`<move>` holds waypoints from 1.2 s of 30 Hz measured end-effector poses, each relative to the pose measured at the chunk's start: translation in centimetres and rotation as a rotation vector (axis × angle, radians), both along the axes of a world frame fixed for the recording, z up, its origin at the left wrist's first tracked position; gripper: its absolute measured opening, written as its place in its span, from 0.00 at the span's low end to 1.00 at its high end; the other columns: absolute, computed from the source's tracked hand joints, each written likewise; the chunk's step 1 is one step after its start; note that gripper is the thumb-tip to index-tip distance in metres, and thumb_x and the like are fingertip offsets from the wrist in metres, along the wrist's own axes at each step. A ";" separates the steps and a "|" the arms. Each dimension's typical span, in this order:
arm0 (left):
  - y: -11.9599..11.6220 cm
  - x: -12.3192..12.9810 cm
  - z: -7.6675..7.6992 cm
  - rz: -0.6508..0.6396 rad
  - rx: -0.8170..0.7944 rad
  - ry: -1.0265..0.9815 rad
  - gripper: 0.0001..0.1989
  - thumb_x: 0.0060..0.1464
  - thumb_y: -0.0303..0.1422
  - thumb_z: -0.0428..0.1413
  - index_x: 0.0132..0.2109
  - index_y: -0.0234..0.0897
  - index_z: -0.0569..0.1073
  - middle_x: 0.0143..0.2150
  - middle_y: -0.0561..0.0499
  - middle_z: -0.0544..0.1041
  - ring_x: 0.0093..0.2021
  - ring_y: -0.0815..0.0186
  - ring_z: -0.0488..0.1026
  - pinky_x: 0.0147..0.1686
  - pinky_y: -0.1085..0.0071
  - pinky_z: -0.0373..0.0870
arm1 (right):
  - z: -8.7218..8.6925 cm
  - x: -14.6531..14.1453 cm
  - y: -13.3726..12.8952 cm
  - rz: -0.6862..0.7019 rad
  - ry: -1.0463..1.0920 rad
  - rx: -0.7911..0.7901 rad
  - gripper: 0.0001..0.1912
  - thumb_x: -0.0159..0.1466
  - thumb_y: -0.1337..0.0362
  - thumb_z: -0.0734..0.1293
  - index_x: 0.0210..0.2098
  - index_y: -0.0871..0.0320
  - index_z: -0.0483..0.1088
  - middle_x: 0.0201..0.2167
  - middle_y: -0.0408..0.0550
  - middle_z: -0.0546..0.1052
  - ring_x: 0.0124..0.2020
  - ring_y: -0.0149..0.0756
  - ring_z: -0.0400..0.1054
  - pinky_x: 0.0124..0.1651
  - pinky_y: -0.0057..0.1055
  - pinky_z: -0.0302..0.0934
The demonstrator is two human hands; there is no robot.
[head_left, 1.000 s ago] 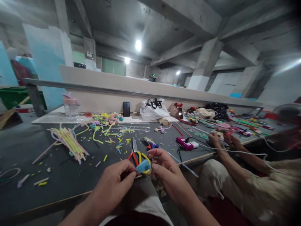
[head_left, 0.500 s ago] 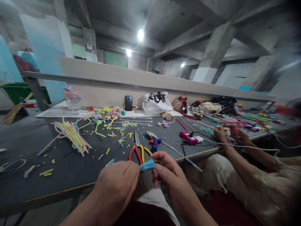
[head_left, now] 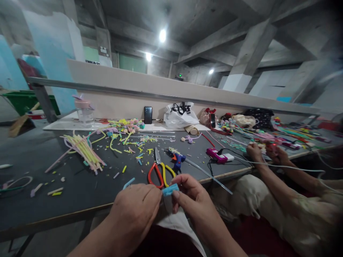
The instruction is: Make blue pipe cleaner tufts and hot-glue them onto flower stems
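Note:
Between my two hands, just past the table's front edge, is a small bundle of light blue fuzzy stems (head_left: 170, 190). My left hand (head_left: 138, 207) is closed round its left end, and a blue stem tip (head_left: 129, 183) pokes out above that hand. The thumb and fingers of my right hand (head_left: 191, 198) pinch the bundle's right end. Scissors with red and yellow handles (head_left: 158, 167) lie on the table just beyond my hands, blades pointing away. A blue glue gun (head_left: 178, 161) rests to their right.
On the dark table (head_left: 80, 189) are a pile of pale stems (head_left: 85, 151), scattered clippings, a magenta power strip (head_left: 216, 155) and a clear stick (head_left: 209, 175). A cup (head_left: 84, 111), a phone (head_left: 148, 115) and a white bag (head_left: 179, 116) stand behind. At right, a person's hands (head_left: 255, 152) work.
The blue bundle has turned slightly and sits a little further right. More of the blue tip shows above my left hand. The view has shifted slightly.

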State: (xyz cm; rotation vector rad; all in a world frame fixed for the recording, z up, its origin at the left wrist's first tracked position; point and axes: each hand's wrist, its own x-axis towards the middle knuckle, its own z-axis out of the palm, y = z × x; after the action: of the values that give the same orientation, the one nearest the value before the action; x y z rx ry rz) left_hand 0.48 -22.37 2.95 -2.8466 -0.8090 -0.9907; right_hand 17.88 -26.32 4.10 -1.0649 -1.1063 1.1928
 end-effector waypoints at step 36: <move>0.9 0.8 0.7 0.109 -0.933 -0.226 0.08 0.50 0.34 0.51 0.27 0.36 0.71 0.26 0.52 0.74 0.29 0.66 0.67 0.28 0.74 0.58 | -0.6 -1.2 1.3 -0.129 -0.423 0.015 0.05 0.48 0.71 0.62 0.26 0.57 0.62 0.21 0.38 0.63 0.24 0.28 0.56 0.25 0.24 0.52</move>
State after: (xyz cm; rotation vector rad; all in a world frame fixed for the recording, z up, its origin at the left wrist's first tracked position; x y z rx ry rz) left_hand 1.29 -21.48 3.65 -3.3457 -1.8432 -1.1528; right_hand 16.64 -25.03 3.53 -1.3953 -1.3417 0.8754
